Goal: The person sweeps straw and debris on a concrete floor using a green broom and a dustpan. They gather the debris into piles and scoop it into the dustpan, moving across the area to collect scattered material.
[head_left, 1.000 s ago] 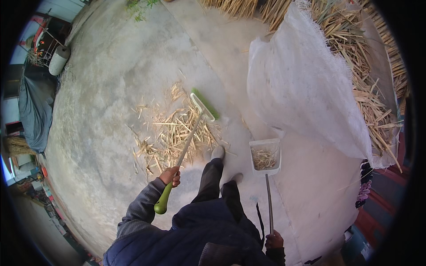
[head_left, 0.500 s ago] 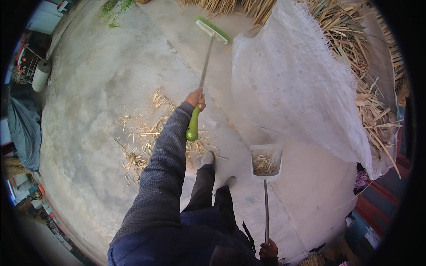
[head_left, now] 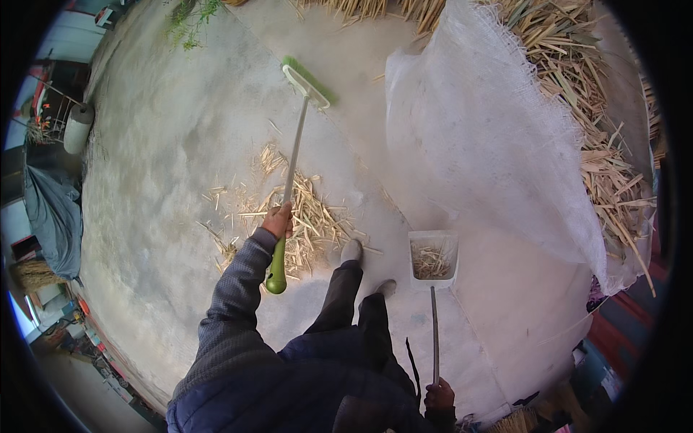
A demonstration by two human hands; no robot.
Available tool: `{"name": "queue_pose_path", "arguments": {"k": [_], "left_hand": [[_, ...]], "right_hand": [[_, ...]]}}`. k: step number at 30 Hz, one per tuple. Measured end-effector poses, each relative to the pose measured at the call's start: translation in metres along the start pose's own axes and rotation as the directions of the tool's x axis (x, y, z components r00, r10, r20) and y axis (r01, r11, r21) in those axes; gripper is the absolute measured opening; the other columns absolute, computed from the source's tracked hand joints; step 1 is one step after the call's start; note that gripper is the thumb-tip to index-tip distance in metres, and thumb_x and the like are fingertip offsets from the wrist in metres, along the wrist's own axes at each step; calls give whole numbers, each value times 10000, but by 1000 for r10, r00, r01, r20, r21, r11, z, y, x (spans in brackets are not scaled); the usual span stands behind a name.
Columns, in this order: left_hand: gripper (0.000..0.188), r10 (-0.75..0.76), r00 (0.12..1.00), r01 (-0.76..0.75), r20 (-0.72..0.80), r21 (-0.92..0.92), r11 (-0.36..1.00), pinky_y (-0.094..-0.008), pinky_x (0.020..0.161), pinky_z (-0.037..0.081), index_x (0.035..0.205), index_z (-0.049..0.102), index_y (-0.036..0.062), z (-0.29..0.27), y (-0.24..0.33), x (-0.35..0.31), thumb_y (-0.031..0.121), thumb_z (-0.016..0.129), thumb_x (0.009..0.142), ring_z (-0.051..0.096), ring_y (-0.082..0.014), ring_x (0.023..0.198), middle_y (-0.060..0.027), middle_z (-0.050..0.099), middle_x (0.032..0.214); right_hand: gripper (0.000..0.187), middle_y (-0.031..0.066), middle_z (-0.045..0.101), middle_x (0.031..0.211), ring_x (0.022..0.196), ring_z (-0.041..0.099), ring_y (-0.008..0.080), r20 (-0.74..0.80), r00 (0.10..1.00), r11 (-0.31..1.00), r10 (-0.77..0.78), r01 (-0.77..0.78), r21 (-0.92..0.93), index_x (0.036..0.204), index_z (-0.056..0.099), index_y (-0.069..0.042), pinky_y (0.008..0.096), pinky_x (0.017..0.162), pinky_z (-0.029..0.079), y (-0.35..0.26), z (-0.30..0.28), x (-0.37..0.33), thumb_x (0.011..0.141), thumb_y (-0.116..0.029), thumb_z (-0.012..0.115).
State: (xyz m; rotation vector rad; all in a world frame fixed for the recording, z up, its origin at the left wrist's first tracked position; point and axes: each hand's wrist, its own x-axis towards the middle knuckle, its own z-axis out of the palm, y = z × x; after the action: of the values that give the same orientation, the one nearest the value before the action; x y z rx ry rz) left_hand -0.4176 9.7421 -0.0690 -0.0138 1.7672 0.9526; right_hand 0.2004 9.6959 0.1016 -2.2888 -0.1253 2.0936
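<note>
My left hand (head_left: 279, 220) is wrapped round the pole of a long-handled broom (head_left: 294, 151), just above its green grip. The green-bristled broom head (head_left: 306, 84) is at the far side, slightly tilted, beyond a scattered heap of straw (head_left: 310, 216) on the concrete floor. Part of the heap lies behind my left hand and the grip. Low on the right, my right hand (head_left: 439, 396) is closed round the handle of a dustpan (head_left: 435, 332). Its white pan (head_left: 433, 284) rests on the floor and holds some straw pieces (head_left: 431, 261).
A white woven sheet (head_left: 484, 137) spreads over the right side, with piled dry stalks (head_left: 563, 58) along its far edge. My shoes (head_left: 351, 250) stand beside the straw heap. Leafy green sprigs (head_left: 189, 25) lie far left. A dark tarp (head_left: 54, 216) hangs at the left edge.
My left hand has drawn the broom left and nearer to me, so its head has come closer to the straw heap. The dustpan stays in place in my right hand.
</note>
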Motion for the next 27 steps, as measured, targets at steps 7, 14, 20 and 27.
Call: {"name": "queue_pose_path", "arguments": {"k": [7, 14, 20, 27], "left_hand": [[377, -28, 995, 32, 91, -45, 998, -296, 329, 315, 642, 423, 61, 66, -34, 26, 370, 408, 857, 370, -152, 321, -36, 365, 438], [396, -286, 931, 322, 227, -144, 936, -278, 308, 259, 643, 421, 57, 65, -127, -121, 380, 425, 872, 322, -143, 307, -29, 331, 429], [423, -143, 982, 171, 126, -255, 952, -276, 299, 268, 630, 400, 62, 63, -140, -161, 400, 392, 883, 311, -143, 293, -25, 307, 410], [288, -221, 973, 166, -65, -468, 868, -249, 303, 243, 667, 369, 119, 127, -133, -49, 352, 414, 829, 260, -109, 329, 12, 282, 463]], "right_hand": [[352, 84, 515, 642, 346, 384, 83, -8, 1000, 999, -25, 25, -30, 1146, 425, -54, 233, 277, 310, -20, 4, -1, 799, -28, 477], [335, 85, 522, 663, 348, 378, 81, 16, 998, 996, -67, 67, -58, 1131, 426, -46, 231, 276, 306, -35, -8, 0, 798, -21, 453], [300, 92, 529, 665, 353, 390, 83, 58, 994, 991, -93, 98, -95, 1116, 438, -48, 231, 278, 303, -33, -51, 17, 817, -34, 459], [382, 85, 523, 683, 372, 387, 81, 81, 990, 977, -118, 130, -170, 1196, 386, -43, 225, 297, 320, -15, -106, 38, 825, -75, 471]]}}
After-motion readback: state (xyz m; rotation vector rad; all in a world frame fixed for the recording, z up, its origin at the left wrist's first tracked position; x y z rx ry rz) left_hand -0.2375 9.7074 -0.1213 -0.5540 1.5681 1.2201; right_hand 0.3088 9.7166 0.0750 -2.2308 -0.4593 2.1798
